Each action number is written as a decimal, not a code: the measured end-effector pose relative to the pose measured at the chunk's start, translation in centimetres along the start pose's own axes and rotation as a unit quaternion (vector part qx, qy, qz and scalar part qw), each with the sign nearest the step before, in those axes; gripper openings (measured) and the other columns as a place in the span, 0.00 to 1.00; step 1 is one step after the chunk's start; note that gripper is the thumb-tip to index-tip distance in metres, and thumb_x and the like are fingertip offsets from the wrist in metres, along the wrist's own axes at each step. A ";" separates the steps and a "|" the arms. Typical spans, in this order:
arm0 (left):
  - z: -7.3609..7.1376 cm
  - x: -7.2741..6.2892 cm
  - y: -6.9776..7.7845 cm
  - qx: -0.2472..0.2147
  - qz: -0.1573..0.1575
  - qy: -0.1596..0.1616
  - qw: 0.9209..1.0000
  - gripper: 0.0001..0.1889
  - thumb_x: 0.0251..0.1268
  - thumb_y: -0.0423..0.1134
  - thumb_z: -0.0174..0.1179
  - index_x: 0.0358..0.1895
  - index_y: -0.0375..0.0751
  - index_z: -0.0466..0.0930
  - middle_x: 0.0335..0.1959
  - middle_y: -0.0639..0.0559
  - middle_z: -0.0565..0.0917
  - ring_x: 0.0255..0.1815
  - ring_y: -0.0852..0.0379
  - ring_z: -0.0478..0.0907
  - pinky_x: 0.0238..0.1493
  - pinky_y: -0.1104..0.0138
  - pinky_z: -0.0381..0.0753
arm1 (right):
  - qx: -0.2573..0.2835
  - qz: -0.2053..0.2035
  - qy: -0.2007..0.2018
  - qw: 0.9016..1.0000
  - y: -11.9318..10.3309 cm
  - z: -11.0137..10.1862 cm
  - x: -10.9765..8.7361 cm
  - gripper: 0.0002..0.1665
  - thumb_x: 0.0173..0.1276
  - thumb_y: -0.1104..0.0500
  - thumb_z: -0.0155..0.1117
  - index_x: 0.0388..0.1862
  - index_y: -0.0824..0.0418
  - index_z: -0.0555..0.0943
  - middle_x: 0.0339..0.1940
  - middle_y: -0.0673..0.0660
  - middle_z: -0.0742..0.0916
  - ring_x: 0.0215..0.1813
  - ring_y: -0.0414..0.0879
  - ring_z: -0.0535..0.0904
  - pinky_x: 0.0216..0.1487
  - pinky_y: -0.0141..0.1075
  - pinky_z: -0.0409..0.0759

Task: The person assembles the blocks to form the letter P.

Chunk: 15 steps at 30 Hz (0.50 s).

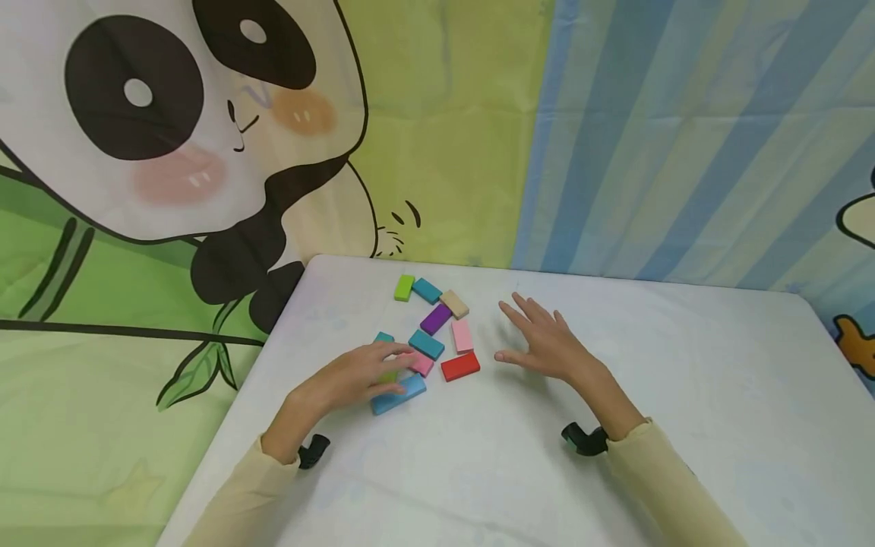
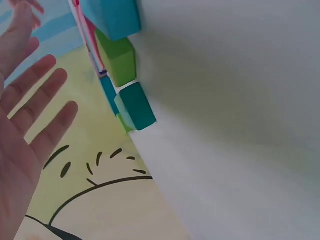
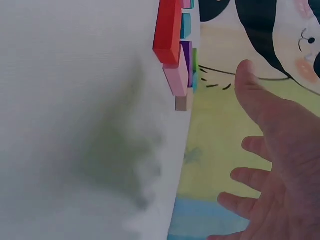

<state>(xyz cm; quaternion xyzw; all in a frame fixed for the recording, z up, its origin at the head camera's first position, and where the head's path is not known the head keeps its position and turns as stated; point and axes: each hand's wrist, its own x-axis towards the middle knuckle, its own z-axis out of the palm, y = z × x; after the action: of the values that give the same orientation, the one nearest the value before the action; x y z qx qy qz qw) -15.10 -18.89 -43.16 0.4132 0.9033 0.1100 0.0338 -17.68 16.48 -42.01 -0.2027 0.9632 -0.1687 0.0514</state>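
My left hand [image 1: 352, 376] hovers over the left side of a loose cluster of coloured blocks, fingers spread and holding nothing. Beneath it lie a light blue block [image 1: 399, 396], a pink block [image 1: 423, 365] and a green block [image 2: 120, 62], partly covered by the fingers in the head view. A teal block [image 2: 139, 106] lies just beyond that hand. To the right of the cluster, my right hand [image 1: 547, 342] is held above the table, fingers apart, nothing in it. Nearest to it are a red block [image 1: 461, 367] and another pink block [image 1: 462, 336].
Farther back in the cluster lie a blue block [image 1: 427, 344], a purple block [image 1: 436, 319], a beige block [image 1: 454, 304], another blue block [image 1: 427, 291] and a lime block [image 1: 404, 287]. The white table [image 1: 656, 380] ends at a printed panda curtain [image 1: 444, 152].
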 end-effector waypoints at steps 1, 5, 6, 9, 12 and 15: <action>0.1 -0.1 0.0 0.001 0.014 0.003 1.000 0.27 0.64 0.52 0.61 0.67 0.55 0.73 0.67 0.55 0.75 0.64 0.55 0.75 0.60 0.62 0.79 | -0.001 -0.010 -0.004 1.000 -0.2 -0.3 0.5 0.55 0.59 0.33 0.65 0.79 0.52 0.55 0.80 0.62 0.57 0.79 0.64 0.53 0.70 0.71 0.51; 0.5 -0.4 -0.1 0.013 0.066 -0.002 0.998 0.24 0.65 0.45 0.63 0.65 0.52 0.75 0.65 0.54 0.78 0.62 0.55 0.77 0.59 0.63 0.80 | -0.005 -0.037 -0.019 0.999 -1.3 -1.4 3.3 0.53 0.62 0.36 0.65 0.79 0.53 0.54 0.80 0.61 0.58 0.78 0.61 0.57 0.71 0.65 0.59; 0.6 -0.5 -0.1 0.021 0.072 -0.010 0.997 0.24 0.66 0.43 0.62 0.66 0.53 0.75 0.65 0.55 0.78 0.63 0.55 0.76 0.60 0.63 0.80 | -0.003 -0.042 -0.025 0.999 -1.6 -1.6 4.1 0.52 0.63 0.37 0.64 0.79 0.54 0.55 0.80 0.60 0.57 0.78 0.60 0.59 0.71 0.63 0.62; 0.8 -0.5 0.2 0.057 0.081 -0.047 0.994 0.25 0.66 0.38 0.62 0.67 0.53 0.73 0.68 0.57 0.75 0.64 0.55 0.76 0.61 0.62 0.79 | -0.012 -0.065 -0.053 0.996 -2.4 -1.9 6.5 0.46 0.67 0.44 0.63 0.78 0.56 0.57 0.81 0.59 0.57 0.76 0.59 0.63 0.69 0.56 0.68; 0.9 -0.6 0.6 0.083 0.072 -0.082 0.991 0.28 0.65 0.33 0.62 0.68 0.53 0.71 0.70 0.58 0.72 0.63 0.55 0.77 0.61 0.62 0.78 | -0.031 -0.089 -0.093 0.991 -3.1 -1.3 8.7 0.38 0.71 0.52 0.61 0.76 0.58 0.61 0.80 0.58 0.58 0.75 0.57 0.65 0.69 0.52 0.70; 0.9 -0.7 1.1 0.082 0.054 -0.106 0.990 0.31 0.63 0.31 0.63 0.70 0.51 0.69 0.71 0.56 0.72 0.62 0.54 0.77 0.61 0.62 0.78 | -0.039 -0.088 -0.136 0.986 -3.4 -0.2 10.6 0.29 0.76 0.55 0.53 0.73 0.58 0.66 0.80 0.56 0.59 0.77 0.56 0.63 0.73 0.50 0.65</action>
<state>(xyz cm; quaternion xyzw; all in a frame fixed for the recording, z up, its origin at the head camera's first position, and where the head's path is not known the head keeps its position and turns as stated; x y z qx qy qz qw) -13.65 -18.56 -43.77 0.4723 0.8769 -0.0071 0.0888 -26.12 9.35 -40.96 -0.3095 0.9315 -0.1060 0.1593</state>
